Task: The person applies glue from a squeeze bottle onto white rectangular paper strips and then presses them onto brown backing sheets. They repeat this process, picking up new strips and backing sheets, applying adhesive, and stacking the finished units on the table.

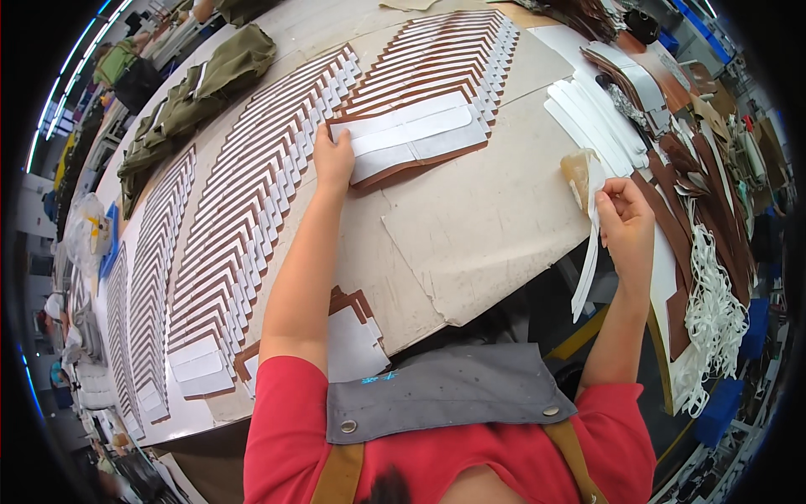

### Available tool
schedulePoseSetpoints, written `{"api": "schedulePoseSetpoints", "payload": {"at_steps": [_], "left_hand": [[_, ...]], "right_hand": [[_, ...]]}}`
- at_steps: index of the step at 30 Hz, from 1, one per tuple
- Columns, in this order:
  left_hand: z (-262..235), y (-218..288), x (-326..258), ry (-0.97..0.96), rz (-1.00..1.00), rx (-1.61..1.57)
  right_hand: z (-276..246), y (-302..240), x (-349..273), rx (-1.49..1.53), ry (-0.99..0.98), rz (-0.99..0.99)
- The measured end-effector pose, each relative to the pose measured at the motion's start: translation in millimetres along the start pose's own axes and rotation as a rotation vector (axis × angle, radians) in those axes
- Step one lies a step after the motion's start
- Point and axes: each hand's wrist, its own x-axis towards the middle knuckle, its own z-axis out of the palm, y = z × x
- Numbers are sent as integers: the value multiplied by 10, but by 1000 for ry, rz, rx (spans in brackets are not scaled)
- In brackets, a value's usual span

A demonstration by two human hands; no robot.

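The left hand (335,158) has its grip closed on the left end of a panel (411,139), thumb on top; the right hand (626,215) pinches a limp white strip (588,265) between thumb and fingers, its tail hanging down past the bench edge. The panel is oblong and brown, faced mostly in white: a long, round-cornered white piece with a line along it overlies a wider white area, and brown shows along the far and near edges. It is over the near end of a row (445,59) of like, overlapping pieces on the bench (478,252); whether it is lifted clear, I cannot tell. Just beside the right hand sits a tan lump (574,178), with white slats (592,118) beyond. Farther out are white cords (714,332) at right and olive cloth (201,92) at left.
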Motion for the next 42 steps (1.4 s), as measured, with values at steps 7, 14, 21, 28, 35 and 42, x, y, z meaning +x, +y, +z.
{"api": "schedulePoseSetpoints", "payload": {"at_steps": [7,14,21,28,35,42], "left_hand": [[-77,51,-13,-65,13,-36],[-67,46,-45,5,-39,29],[-68,166,-80,-10,-34,96],[-24,66,-31,58,-6,84],[-236,376,-147,-141,-106,256],[-166,277,-160,-31,-57,190]], "right_hand": [[33,42,-1,38,-26,0],[21,19,-27,18,-17,22],[-1,61,-55,27,17,2],[5,48,-96,8,11,-6],[-41,108,-147,9,16,-2],[-19,99,-191,26,-3,6]]}}
